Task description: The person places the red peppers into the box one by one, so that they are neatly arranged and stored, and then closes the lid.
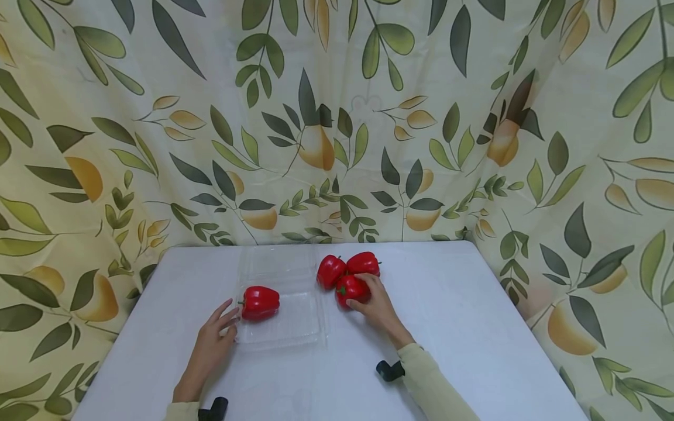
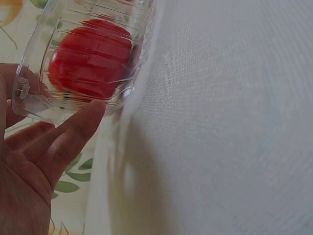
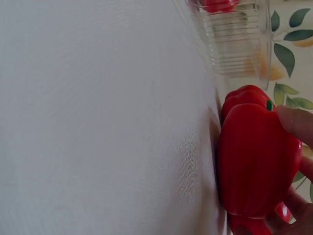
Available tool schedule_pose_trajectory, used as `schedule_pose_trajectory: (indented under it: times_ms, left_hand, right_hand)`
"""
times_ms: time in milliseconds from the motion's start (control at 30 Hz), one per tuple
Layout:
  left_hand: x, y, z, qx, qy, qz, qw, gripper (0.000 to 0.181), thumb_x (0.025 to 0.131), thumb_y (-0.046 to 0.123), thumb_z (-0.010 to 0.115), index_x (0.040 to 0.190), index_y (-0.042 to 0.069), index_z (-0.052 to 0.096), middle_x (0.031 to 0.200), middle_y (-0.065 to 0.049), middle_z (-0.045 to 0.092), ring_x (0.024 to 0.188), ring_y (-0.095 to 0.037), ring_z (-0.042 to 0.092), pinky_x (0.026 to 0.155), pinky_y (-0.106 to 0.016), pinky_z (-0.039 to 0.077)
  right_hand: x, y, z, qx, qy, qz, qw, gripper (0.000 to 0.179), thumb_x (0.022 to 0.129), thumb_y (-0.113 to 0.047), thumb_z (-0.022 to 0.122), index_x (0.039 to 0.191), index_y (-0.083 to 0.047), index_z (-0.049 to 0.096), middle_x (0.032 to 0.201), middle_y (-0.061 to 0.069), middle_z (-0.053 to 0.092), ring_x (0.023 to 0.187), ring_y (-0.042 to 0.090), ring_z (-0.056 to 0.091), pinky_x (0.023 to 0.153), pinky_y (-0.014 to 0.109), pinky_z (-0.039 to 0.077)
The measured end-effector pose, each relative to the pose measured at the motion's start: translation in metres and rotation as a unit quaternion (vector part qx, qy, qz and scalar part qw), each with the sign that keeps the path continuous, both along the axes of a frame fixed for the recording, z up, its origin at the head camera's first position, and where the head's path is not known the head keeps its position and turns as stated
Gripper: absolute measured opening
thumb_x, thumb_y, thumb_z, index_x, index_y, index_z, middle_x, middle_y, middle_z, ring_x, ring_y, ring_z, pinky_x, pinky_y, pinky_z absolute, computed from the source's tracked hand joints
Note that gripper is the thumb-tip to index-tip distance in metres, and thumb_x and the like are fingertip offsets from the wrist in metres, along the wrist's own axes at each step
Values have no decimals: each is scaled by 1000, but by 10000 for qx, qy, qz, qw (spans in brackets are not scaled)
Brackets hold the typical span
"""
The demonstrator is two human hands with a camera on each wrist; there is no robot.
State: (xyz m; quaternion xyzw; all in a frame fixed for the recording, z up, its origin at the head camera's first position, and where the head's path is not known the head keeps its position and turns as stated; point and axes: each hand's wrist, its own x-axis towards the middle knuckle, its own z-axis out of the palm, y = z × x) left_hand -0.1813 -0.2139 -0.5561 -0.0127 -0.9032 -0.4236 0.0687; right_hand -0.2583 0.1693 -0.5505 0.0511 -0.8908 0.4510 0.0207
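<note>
My right hand (image 1: pixel 380 304) grips the nearest of three red bell peppers, thumb on its near side and fingers over its far right. This bell pepper (image 3: pixel 257 161) has a small green stem and sits against the other two. Behind it are a left bell pepper (image 1: pixel 330 272) and a right bell pepper (image 1: pixel 363 262). At the left edge of a clear plastic clamshell box (image 1: pixel 302 333), my left hand (image 1: pixel 210 342) rests with fairly straight fingers on the wall and rim. Inside that box lies one more red bell pepper (image 2: pixel 90 58), near its left side.
The box's clear lid (image 1: pixel 279 260) lies folded back toward the far edge of the white table (image 1: pixel 432 280). A leaf-and-fruit patterned curtain (image 1: pixel 337 117) hangs behind and at both sides. Black wrist mounts (image 1: pixel 389 371) stick out beside both sleeves.
</note>
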Motion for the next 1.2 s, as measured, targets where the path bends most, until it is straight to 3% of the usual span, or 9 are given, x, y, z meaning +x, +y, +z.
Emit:
schedule_pose_trajectory:
  times_ms: [367,933,1200]
  left_hand:
    - [-4,3,1,38,-79,36,10000,40,95,7,57,135,2,58,155,-12,40,120,-34,63,87,-37,59]
    - [0,1,0,19,-66,29,10000,40,94,6,56,134,0,58,154,-14,41,119,-34,64,88,-38,58]
    - [0,1,2,17,-132,64,9999,41,94,6,56,135,1,58,155,-13,40,120,-34,63,89,-38,58]
  right_hand:
    - [0,0,0,52,11,-48,10000,74,76,-21,84,141,-20,50,143,11,41,137,36,39,99,55,53]
    - [3,-1,-1,79,-169,-44,9998,76,74,-22,85,141,-21,49,144,10,45,135,35,42,94,54,55]
    - [7,1,8,106,-105,-126,9998,77,73,-22,85,141,-20,48,143,10,45,134,36,43,92,53,57]
